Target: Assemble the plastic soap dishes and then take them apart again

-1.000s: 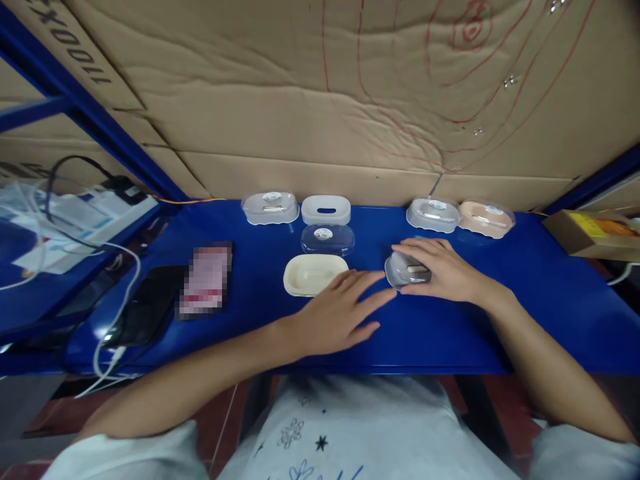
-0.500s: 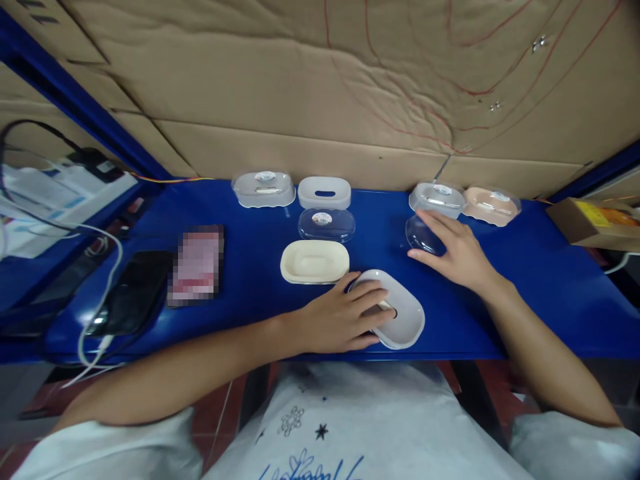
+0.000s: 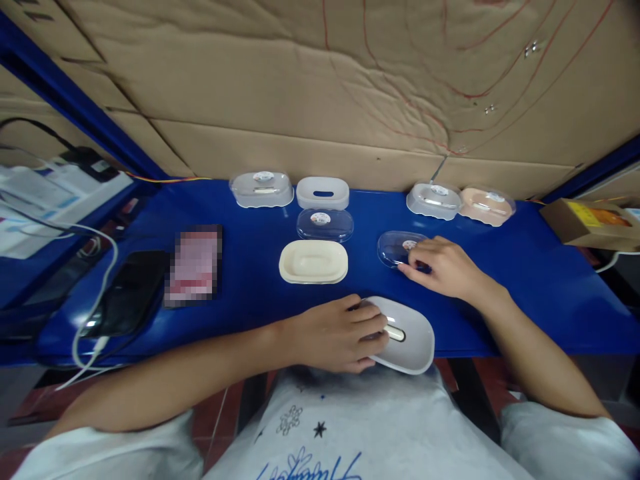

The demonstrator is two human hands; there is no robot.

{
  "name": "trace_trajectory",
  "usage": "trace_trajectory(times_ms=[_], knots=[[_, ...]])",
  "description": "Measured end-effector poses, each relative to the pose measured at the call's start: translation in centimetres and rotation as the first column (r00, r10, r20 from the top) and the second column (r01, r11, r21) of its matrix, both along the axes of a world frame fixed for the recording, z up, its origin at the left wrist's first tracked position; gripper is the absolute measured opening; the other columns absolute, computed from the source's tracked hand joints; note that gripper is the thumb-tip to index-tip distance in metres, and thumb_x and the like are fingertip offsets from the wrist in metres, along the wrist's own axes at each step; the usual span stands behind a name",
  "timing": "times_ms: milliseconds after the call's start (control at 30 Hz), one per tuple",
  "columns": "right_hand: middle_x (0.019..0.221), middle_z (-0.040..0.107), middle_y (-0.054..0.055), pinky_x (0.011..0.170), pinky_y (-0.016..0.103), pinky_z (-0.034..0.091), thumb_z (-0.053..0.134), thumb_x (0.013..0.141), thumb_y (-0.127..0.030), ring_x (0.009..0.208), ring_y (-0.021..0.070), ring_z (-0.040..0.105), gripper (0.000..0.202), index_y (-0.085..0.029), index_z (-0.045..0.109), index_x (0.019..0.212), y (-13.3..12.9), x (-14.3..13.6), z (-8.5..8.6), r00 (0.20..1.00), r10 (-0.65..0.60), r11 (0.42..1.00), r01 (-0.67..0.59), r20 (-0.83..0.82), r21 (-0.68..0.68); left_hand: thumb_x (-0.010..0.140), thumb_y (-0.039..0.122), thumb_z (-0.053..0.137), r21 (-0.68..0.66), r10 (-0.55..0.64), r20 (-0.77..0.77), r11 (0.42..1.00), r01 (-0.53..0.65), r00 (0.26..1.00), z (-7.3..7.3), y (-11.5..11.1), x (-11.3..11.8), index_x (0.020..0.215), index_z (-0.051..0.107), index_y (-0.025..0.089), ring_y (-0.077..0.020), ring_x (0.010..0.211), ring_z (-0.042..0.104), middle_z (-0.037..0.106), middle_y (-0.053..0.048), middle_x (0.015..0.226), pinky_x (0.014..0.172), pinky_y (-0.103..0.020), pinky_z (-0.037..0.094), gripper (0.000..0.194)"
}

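Observation:
My left hand [image 3: 345,335] is closed on the left end of a pale grey oval soap dish [image 3: 417,340] at the table's front edge. A cream strip shows through the slot in its base. My right hand [image 3: 443,267] grips the right end of a clear plastic lid [image 3: 395,250] with a round sticker, its fingertips curled over the rim. To the left lies a cream oval tray [image 3: 313,261]. Behind that tray are another clear lid [image 3: 325,227] and a whitish slotted dish [image 3: 323,193].
Lidded dishes stand along the cardboard wall: a grey one [image 3: 263,191] at left, another grey one [image 3: 434,201] and a peach one [image 3: 486,207] at right. Phones [image 3: 133,293] and cables lie on the left. A cardboard box [image 3: 593,223] sits far right.
My right hand has come nearer with the clear lid, which moved left and toward me. My left hand has drawn the grey dish closer to the front edge.

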State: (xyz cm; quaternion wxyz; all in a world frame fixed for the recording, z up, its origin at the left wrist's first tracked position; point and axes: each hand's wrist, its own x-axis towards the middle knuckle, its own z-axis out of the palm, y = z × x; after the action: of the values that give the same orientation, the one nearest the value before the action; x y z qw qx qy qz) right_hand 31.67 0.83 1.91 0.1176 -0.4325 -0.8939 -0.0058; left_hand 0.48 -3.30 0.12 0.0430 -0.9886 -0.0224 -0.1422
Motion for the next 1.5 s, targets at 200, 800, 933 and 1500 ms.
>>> trace_trajectory(times_ms=[200, 800, 933, 1500], knots=[[0.154, 0.067, 0.019, 0.118, 0.057, 0.045, 0.047, 0.115, -0.041, 0.146, 0.0362, 0.061, 0.041, -0.02, 0.068, 0.142, 0.6, -0.8, -2.1, 0.999, -0.019, 0.998, 0.016, 0.045, 0.055, 0.105, 0.046, 0.072, 0.005, 0.011, -0.018, 1.0, -0.01, 1.0, 0.0, 0.0, 0.0, 0.125, 0.069, 0.018, -0.0243, 0.113, 0.064, 0.073, -0.008, 0.125, 0.087, -0.04, 0.044, 0.035], [0.179, 0.041, 0.017, 0.127, 0.065, 0.043, 0.08, 0.094, -0.065, 0.162, 0.0416, 0.045, 0.093, -0.032, 0.043, 0.172, -2.3, -2.1, -0.9, 0.976, 0.157, 0.934, -0.197, -0.151, -0.298, 0.107, 0.038, 0.068, -0.226, 0.395, 0.208, 0.91, -0.349, 0.895, -2.2, 2.3, -0.3, 0.144, 0.056, 0.021, -0.0366, 0.138, 0.061, 0.059, -0.018, 0.152, 0.111, -0.055, 0.057, 0.043], [0.176, 0.045, 0.017, 0.127, 0.058, 0.047, 0.079, 0.097, -0.055, 0.161, 0.0372, 0.048, 0.072, -0.03, 0.056, 0.161, -1.8, -2.0, -1.3, 0.961, 0.145, 0.918, -0.22, -0.235, -0.331, 0.099, 0.036, 0.08, -0.317, 0.445, 0.214, 0.874, -0.369, 0.87, -2.2, 2.2, -0.4, 0.162, 0.042, 0.024, -0.0413, 0.151, 0.05, 0.046, -0.022, 0.163, 0.122, -0.061, 0.05, 0.075], [0.165, 0.049, 0.016, 0.124, 0.049, 0.05, 0.082, 0.094, -0.052, 0.156, 0.0319, 0.05, 0.056, -0.028, 0.059, 0.139, -2.2, -2.7, -0.6, 0.93, 0.226, 0.886, -0.32, -0.289, -0.336, 0.083, 0.045, 0.087, -0.496, 0.529, -0.012, 0.734, -0.465, 0.848, -1.8, 2.2, -0.1, 0.161, 0.042, 0.023, -0.0437, 0.142, 0.059, 0.061, -0.019, 0.15, 0.13, -0.08, 0.015, 0.093]])
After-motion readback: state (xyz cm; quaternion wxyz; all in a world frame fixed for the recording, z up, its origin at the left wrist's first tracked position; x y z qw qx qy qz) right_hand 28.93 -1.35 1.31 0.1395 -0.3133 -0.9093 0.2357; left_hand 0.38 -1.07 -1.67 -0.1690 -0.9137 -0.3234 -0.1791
